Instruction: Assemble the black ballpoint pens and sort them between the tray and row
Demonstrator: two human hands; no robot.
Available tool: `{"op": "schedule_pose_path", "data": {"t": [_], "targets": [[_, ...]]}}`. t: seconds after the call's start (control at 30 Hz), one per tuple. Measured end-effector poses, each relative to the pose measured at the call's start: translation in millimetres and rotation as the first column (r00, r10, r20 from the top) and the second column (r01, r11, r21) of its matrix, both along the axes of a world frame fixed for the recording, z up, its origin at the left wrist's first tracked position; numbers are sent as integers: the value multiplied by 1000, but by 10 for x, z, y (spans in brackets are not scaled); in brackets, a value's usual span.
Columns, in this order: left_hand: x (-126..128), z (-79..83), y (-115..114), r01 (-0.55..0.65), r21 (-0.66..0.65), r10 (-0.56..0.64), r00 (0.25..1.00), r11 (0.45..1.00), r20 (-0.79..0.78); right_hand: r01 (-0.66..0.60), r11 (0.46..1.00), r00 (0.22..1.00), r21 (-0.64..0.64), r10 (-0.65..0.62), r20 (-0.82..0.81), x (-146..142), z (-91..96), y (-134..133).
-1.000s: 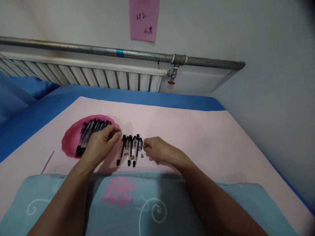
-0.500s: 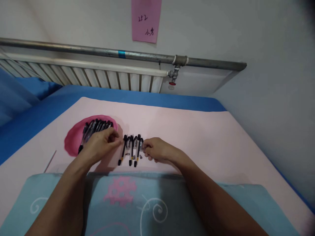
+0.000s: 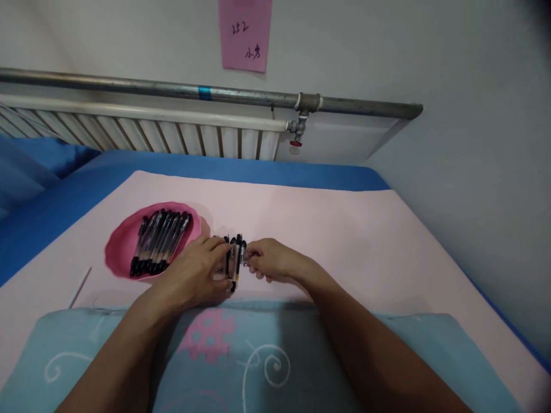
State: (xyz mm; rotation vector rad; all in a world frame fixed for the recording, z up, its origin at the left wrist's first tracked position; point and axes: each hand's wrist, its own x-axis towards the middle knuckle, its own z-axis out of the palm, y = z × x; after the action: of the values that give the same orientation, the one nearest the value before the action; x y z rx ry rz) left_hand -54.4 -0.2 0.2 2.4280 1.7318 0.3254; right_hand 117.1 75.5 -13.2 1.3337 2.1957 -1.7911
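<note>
A small group of black pens (image 3: 236, 258) lies on the pale pink sheet (image 3: 344, 241) in front of me. My left hand (image 3: 198, 275) rests over the left part of that group, its fingers bent down onto the pens. My right hand (image 3: 267, 261) is curled at the right side of the group, fingertips pinched at a pen's upper end. A pink plate (image 3: 123, 246) to the left holds several more black pens (image 3: 160, 236) lying side by side.
A light blue patterned cloth (image 3: 241, 361) covers my lap near the bottom edge. A thin white stick (image 3: 80, 279) lies left of the plate. A blue sheet (image 3: 267, 169), a radiator (image 3: 142, 135) and a metal pipe (image 3: 206, 94) run along the wall behind.
My left hand left the pens on the plate and moved right onto the loose group. My right hand shifted left to the group's right side. The plate's pens now show fully.
</note>
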Motion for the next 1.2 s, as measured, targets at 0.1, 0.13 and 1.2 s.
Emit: {"op": "schedule_pose_path", "data": {"t": [0.1,0.13,1.2], "targets": [[51,-51,1,-5,4,5,1000,1000,-22,-1,1000,1000,-3,1,3,3,5,-2],[57,-65,2,-8,2,8,1000,1000,-25,-4,1000,1000,-2,4,3,4,8,-2],[-24,-74,4,-9,-127,25,992,992,120,-13,1000,1000,15,13,-4,27,2,11]]}}
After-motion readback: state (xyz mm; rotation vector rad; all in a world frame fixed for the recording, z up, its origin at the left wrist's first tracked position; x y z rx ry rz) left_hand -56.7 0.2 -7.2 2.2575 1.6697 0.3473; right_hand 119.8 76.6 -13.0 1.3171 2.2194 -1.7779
